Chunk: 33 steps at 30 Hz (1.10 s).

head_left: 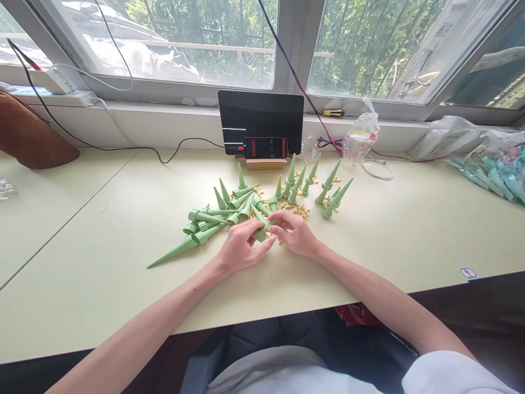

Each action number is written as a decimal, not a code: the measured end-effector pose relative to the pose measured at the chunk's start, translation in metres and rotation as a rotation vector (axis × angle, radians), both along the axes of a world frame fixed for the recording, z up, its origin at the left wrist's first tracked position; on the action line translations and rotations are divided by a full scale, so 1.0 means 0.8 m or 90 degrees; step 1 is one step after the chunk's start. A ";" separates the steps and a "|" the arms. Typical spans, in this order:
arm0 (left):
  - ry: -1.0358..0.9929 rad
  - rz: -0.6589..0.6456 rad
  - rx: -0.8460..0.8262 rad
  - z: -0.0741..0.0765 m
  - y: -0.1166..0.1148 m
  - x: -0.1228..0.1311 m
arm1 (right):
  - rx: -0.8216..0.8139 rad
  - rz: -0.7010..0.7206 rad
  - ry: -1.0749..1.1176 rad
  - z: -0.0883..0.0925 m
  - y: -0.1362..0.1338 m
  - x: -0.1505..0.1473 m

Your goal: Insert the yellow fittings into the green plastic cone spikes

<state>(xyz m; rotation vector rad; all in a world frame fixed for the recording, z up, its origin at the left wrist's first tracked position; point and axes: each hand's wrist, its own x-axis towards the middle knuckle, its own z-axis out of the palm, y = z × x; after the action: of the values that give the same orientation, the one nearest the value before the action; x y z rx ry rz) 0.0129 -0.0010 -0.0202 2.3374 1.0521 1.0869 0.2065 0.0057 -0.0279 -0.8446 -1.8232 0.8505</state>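
Note:
A green plastic watering spike (261, 235) is held in front of me, its wide ribbed end low and its point toward the right. My left hand (244, 244) is closed around the wide end. My right hand (294, 234) is closed in a pinch at the spike's narrow part; whether a small yellow piece is also between its fingers is hidden. Just beyond my hands lie small yellow valves (301, 211) in a loose heap. To the left is a pile of green spikes (205, 216), mostly lying down. Several spikes with yellow valves (330, 183) stand upright at the right.
Behind the spikes a phone (266, 148) leans on a black tablet (261, 115), on a small cardboard stand (266, 164). A plastic bag (361, 137) and coiled white cable (377, 169) lie right of it. Bags of teal pieces (498, 169) occupy the far right.

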 end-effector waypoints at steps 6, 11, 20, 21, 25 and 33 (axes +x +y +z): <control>0.011 0.010 0.018 -0.003 0.001 0.000 | -0.004 0.013 0.000 0.001 -0.002 0.000; 0.015 0.017 0.024 -0.003 0.001 0.000 | -0.003 0.025 0.006 0.003 -0.003 -0.001; 0.011 0.028 0.033 -0.002 0.000 0.002 | 0.008 0.024 -0.013 0.002 -0.004 -0.002; 0.011 0.029 0.033 -0.003 0.000 0.001 | 0.011 0.024 -0.015 0.002 -0.004 -0.002; 0.004 0.024 0.027 -0.003 0.000 0.001 | 0.015 0.015 -0.010 -0.002 -0.002 0.000; -0.036 0.002 -0.063 0.007 0.000 0.002 | 0.004 -0.010 -0.003 -0.008 0.003 0.003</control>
<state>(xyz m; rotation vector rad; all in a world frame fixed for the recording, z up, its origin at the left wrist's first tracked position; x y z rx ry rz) 0.0143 -0.0013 -0.0145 2.2146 1.0641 1.0707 0.2091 0.0079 -0.0341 -0.8561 -1.8203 0.8330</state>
